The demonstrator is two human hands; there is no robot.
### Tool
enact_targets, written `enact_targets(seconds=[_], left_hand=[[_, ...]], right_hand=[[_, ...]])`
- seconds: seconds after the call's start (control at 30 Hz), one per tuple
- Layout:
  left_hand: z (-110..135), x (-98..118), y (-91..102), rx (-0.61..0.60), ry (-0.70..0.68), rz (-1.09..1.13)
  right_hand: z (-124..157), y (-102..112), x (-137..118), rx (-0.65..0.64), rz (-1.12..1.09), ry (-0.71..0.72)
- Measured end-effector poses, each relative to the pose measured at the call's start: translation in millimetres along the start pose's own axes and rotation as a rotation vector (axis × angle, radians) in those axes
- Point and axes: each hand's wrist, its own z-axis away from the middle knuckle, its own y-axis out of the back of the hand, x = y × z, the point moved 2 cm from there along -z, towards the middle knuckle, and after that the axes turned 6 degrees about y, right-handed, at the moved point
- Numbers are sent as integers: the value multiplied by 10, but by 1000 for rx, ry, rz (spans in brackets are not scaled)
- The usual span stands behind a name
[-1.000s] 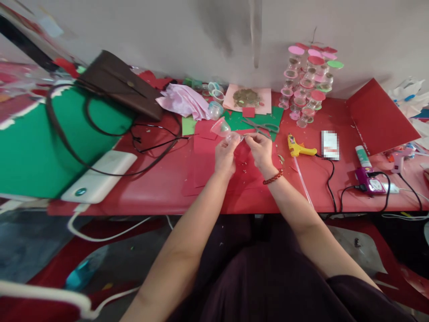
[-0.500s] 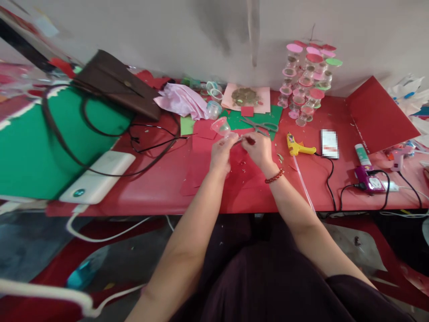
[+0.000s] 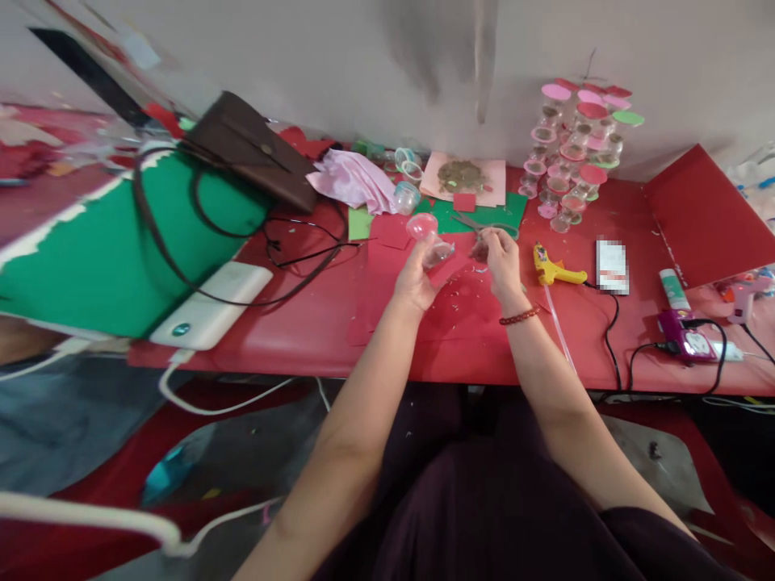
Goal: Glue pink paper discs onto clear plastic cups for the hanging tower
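My left hand [image 3: 416, 281] is closed around a clear plastic cup piece [image 3: 438, 253] with a pink round end [image 3: 422, 226]; it looks like two small cups joined at the narrow part. The cup's open side points right. A short distance to the right, my right hand [image 3: 504, 262], with a beaded bracelet at the wrist, pinches something small and dark whose kind I cannot make out. Behind those fingers lie grey scissors [image 3: 484, 224], partly covered by the hand. Red paper [image 3: 393, 278] with small scraps on it lies under both hands.
A yellow glue gun [image 3: 560, 274] with its clear stick lies to the right. Stacked cup strands [image 3: 569, 149] stand by the wall, and dried bits [image 3: 460, 176] lie on pink paper. A white power bank [image 3: 211, 307] and a brown bag [image 3: 248, 149] are left.
My hands have moved apart; the right hand has drawn away from the cup piece with the dark thing. The cup piece has tilted in my left hand. The view has shifted left.
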Motion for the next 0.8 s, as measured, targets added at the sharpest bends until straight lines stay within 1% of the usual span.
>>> enact_targets(seconds=[0.07,0.17,0.37,0.53,0.67,0.73,0.8], left_hand=[[-3,1,0,-24,61,-2],[-1,8,-2,-44,101,-7],[17,23,-18,22,103,-13],[19,16,-21,35,109,-28],[10,4,-14,54,101,-35],[-6,-2,-8,55,92,-35],[-26,-10,0,47,84,-34]], right_hand=[[21,-27,-1,-29,-14,-6],[50,-70,-1,-37,-10,9],[38,-51,35,-69,164,64],[32,-16,68,-27,244,128],[36,-9,49,23,232,168],[48,-15,16,0,236,184],[76,-36,-43,-76,257,258]])
